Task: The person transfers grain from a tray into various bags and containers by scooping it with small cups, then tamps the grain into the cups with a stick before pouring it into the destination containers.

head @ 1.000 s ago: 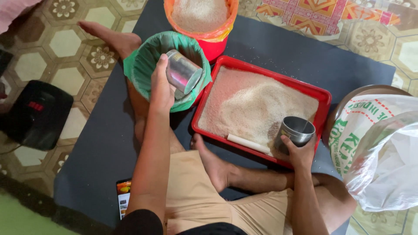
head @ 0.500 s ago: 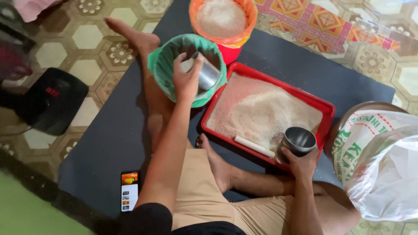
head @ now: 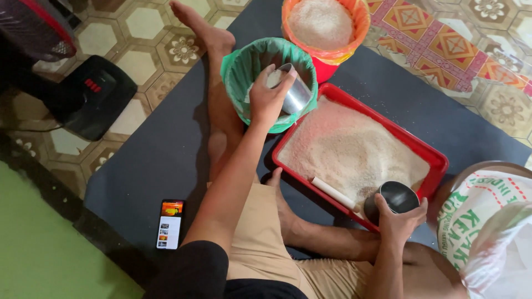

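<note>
Patterned tiles show around a dark mat [head: 166, 160] where a person sits cross-legged. Their left hand [head: 266, 99] is closed around a metal cup [head: 293, 94], tipped over a bucket lined with a green bag [head: 244, 66] so the white grain falls inside rather than onto the mat. Their right hand [head: 400, 218] grips a second cup [head: 394, 198] resting at the near corner of the red tray [head: 438, 160], beside a white stick [head: 332, 192] lying in the grain. An orange bucket [head: 324, 25] of grain stands just behind, a phone [head: 169, 224] off to the side.
</note>
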